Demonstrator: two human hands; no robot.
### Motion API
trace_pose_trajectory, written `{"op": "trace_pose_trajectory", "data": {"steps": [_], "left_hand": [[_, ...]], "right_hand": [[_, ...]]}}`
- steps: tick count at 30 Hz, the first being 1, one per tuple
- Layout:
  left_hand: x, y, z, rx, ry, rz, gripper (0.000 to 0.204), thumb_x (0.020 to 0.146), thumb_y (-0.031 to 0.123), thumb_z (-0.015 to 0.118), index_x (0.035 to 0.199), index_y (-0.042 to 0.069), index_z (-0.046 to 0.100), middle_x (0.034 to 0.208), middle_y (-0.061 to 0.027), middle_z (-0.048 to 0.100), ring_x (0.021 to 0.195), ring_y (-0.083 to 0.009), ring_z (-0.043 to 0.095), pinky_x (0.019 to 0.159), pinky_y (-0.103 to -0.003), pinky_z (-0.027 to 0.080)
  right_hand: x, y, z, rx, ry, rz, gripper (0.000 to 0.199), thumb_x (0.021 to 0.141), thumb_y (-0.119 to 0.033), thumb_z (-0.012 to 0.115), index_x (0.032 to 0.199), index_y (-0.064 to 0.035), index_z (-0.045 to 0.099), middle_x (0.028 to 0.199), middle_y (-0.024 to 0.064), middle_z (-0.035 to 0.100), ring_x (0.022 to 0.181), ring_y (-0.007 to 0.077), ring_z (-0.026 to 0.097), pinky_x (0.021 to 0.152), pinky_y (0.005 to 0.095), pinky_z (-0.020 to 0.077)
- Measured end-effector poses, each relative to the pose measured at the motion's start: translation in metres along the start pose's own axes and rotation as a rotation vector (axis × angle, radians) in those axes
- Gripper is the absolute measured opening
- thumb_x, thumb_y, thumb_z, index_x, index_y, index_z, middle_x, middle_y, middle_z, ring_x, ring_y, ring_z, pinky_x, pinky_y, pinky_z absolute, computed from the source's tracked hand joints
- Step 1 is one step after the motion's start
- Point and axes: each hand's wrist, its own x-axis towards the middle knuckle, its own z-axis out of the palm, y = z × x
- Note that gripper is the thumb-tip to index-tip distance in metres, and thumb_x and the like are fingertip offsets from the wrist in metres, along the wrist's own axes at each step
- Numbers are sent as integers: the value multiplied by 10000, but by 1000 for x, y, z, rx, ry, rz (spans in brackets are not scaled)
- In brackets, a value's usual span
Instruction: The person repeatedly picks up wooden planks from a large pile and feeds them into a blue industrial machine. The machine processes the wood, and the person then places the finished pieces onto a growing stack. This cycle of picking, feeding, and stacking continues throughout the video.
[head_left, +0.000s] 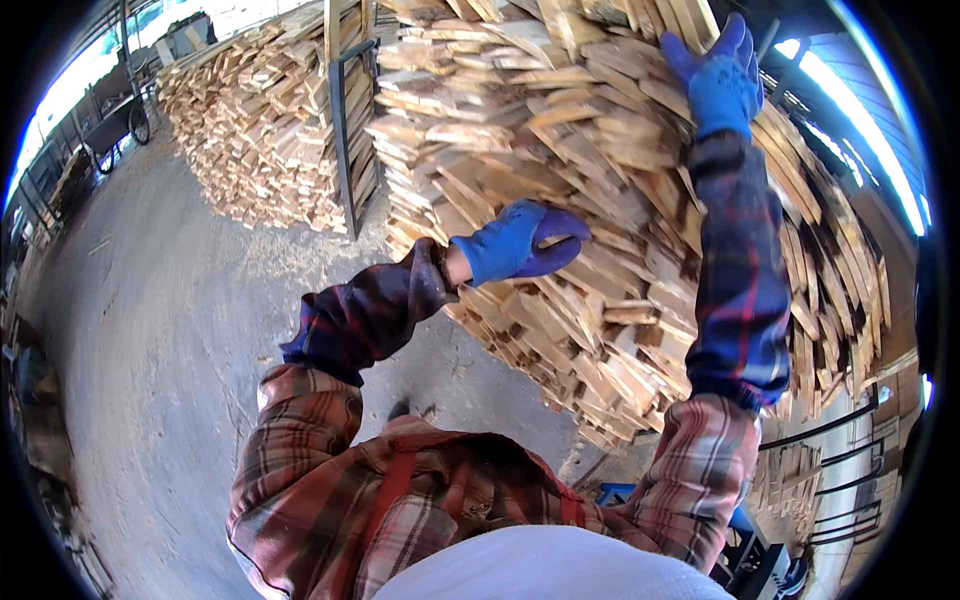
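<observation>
A tall stack of rough wooden slats (pixel 600 130) fills the space in front of me, its cut ends facing out unevenly. My left hand (pixel 522 242), in a blue and purple glove, is held in front of the stack's face with fingers curved. A gap shows between its thumb and fingers, and nothing is visible in it. Up at the far right, my right hand (pixel 724 85) wears the same kind of glove and reaches over the upper slats. Its thumb and fingers are spread apart beside a slat end (pixel 690 20); whether they touch it is unclear.
A second wood stack (pixel 265 120) stands at the far left, with a dark metal frame (pixel 345 140) between the stacks. Grey concrete floor (pixel 160 330) stretches along the left. A wheeled cart (pixel 115 130) stands beyond it. Black metal racks (pixel 845 480) are at the lower right.
</observation>
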Motion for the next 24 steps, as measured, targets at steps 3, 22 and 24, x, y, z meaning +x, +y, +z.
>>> {"op": "trace_pose_trajectory", "data": {"steps": [3, 22, 24], "left_hand": [[4, -48, -47, -2, -9, 50, 231, 910, 77, 658, 1135, 22, 665, 1012, -186, 705, 915, -364, 689, 779, -381, 542], [251, -110, -142, 104, 214, 541, 411, 938, 380, 632, 1234, 94, 639, 1150, -186, 689, 1017, -331, 685, 899, -416, 556], [288, -55, -177, 483, 384, 706, 591, 828, 213, 637, 1387, 64, 514, 1355, -154, 563, 1274, -311, 527, 1107, -430, 382]], "right_hand": [[38, -18, 51, -164, -53, 3, 1053, 745, -640, 705, 1520, -43, 314, 1473, 237, 440, 1313, 417, 468, 1077, 455, 403], [89, 3, 38, -99, -381, 198, 872, 827, -379, 751, 1488, 1, 327, 1351, 290, 546, 1199, 461, 563, 1023, 492, 452], [102, -8, 20, -10, -323, 228, 849, 845, -357, 737, 1484, 17, 320, 1333, 298, 557, 1183, 471, 570, 1020, 492, 453]]}}
